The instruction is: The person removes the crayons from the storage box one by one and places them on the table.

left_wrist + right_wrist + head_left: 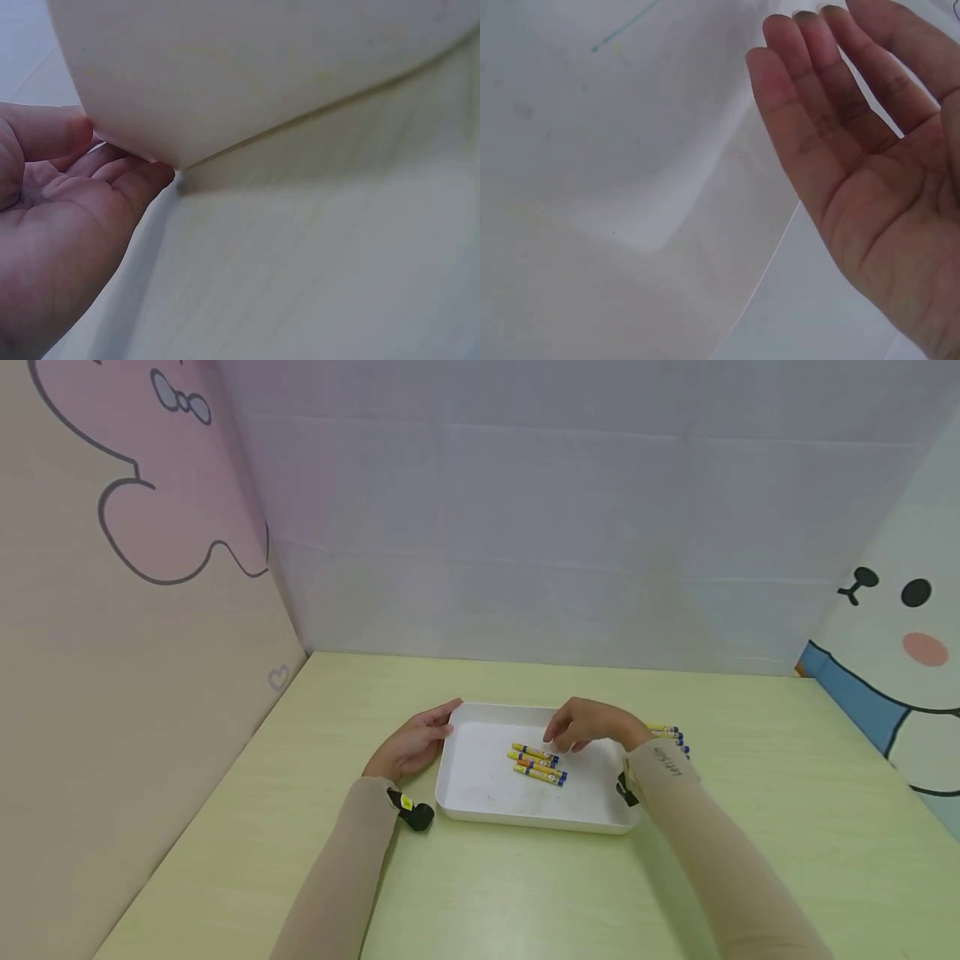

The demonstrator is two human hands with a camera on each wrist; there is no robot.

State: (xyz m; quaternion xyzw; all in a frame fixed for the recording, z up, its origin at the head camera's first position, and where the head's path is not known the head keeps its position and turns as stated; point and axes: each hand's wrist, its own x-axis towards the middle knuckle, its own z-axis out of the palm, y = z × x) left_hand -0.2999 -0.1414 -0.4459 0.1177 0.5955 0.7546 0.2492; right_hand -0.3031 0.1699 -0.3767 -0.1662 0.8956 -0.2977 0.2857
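A white tray (480, 793) lies on the table, with several yellow-wrapped crayons (542, 774) side by side near its middle. At the tray's left side, my left hand (408, 747) grips the edge. The left wrist view shows the thumb against the tray's wall and curled fingertips (161, 172) at its lower edge. My right hand (588, 722) hovers over the tray's right half, close to the crayons' blue ends. Its fingers (780, 90) are loosely bent, with nothing between them in the right wrist view.
More crayons (666, 731) lie on the pale table (487, 893) to the right of the tray, partly hidden by the right wrist. A whitish back panel (525, 543) and printed side panels (187, 693) enclose the table. Dark wrist cameras sit on both sleeves.
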